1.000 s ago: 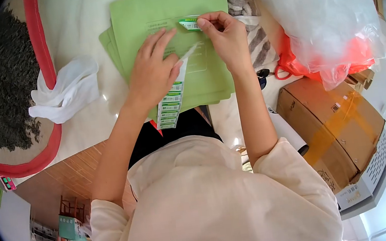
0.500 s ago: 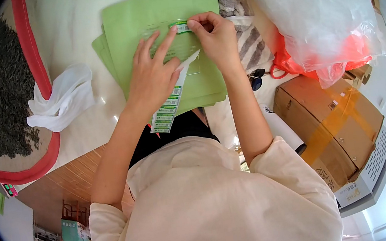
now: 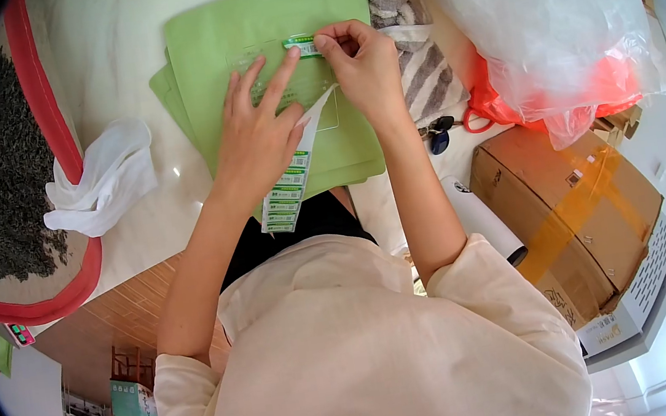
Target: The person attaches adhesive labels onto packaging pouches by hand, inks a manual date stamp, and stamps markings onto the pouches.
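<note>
A green pouch [image 3: 194, 36] lies flat on top of others, with printing on its front. Across its printed area sits a small green-and-white sticker [image 3: 299, 43]. My right hand [image 3: 364, 63] pinches the sticker's right end between thumb and finger. My left hand [image 3: 258, 129] rests over the pouch, with one extended fingertip on the sticker's left part and two more spread on the pouch. Its thumb and bent forefinger close on a strip of labels [image 3: 286, 187], whose bare white backing points up right. The strip's lower end hangs at the table's near edge.
At left, a red-rimmed tray [image 3: 48, 86] holds dark dried leaves, with a white cloth [image 3: 104, 181] over its rim. A striped towel [image 3: 417, 51], sunglasses [image 3: 438, 138] and a clear plastic bag [image 3: 544, 16] lie right. A cardboard box [image 3: 563, 210] stands lower right.
Both hands and the pouch appear slightly further left in view, along with the surroundings. The left fingertip stays on the sticker, and the right hand keeps its pinch.
</note>
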Demonstrator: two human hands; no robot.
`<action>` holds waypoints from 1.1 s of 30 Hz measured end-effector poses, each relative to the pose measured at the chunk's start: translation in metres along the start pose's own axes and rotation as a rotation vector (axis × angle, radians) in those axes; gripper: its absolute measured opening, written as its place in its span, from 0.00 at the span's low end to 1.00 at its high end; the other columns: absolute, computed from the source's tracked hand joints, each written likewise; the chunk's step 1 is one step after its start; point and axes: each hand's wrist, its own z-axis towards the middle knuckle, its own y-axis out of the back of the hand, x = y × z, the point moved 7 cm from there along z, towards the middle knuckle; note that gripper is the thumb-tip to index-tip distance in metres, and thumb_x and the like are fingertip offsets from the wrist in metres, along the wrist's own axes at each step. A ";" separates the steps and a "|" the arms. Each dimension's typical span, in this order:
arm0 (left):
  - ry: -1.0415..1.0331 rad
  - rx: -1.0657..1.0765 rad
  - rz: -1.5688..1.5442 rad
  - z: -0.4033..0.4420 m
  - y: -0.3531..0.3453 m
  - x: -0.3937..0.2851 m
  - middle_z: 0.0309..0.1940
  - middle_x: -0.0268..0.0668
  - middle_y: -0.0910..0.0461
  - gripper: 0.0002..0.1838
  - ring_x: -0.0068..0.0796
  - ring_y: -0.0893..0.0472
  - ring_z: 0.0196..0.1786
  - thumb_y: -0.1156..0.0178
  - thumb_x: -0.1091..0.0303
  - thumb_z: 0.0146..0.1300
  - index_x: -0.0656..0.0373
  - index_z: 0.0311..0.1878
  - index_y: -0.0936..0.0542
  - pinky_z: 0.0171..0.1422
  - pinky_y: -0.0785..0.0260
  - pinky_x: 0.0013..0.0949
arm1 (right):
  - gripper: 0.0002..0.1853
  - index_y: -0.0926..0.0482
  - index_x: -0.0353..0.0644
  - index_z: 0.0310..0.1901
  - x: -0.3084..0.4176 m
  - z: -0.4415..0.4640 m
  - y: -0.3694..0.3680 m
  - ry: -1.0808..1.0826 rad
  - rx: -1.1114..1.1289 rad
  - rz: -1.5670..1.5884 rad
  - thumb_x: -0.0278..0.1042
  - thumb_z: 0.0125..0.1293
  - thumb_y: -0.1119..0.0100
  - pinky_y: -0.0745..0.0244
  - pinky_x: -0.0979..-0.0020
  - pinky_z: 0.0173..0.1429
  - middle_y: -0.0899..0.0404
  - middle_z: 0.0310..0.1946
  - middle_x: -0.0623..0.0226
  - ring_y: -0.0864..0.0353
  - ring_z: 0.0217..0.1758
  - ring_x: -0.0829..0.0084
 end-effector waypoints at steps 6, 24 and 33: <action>0.028 0.013 0.011 -0.001 -0.006 0.003 0.66 0.42 0.38 0.08 0.52 0.42 0.68 0.39 0.68 0.57 0.62 0.29 0.22 0.70 0.49 0.60 | 0.06 0.20 0.33 0.32 0.004 -0.003 -0.001 0.003 -0.051 -0.058 0.27 0.56 0.37 0.27 0.70 0.34 0.20 0.24 0.59 0.22 0.24 0.70; -0.038 -0.040 0.058 -0.002 0.003 0.000 0.64 0.42 0.36 0.06 0.50 0.40 0.67 0.36 0.69 0.53 0.60 0.27 0.22 0.70 0.47 0.59 | 0.07 0.26 0.37 0.38 0.007 -0.015 0.006 0.178 -0.215 -0.237 0.26 0.59 0.40 0.32 0.66 0.41 0.28 0.28 0.60 0.28 0.35 0.62; -0.064 0.046 0.112 -0.030 0.024 0.002 0.59 0.43 0.30 0.07 0.46 0.34 0.64 0.41 0.68 0.59 0.62 0.35 0.22 0.67 0.41 0.48 | 0.23 0.30 0.33 0.47 0.005 -0.040 0.040 0.308 -0.362 -0.338 0.36 0.53 0.33 0.35 0.59 0.52 0.29 0.40 0.53 0.31 0.47 0.53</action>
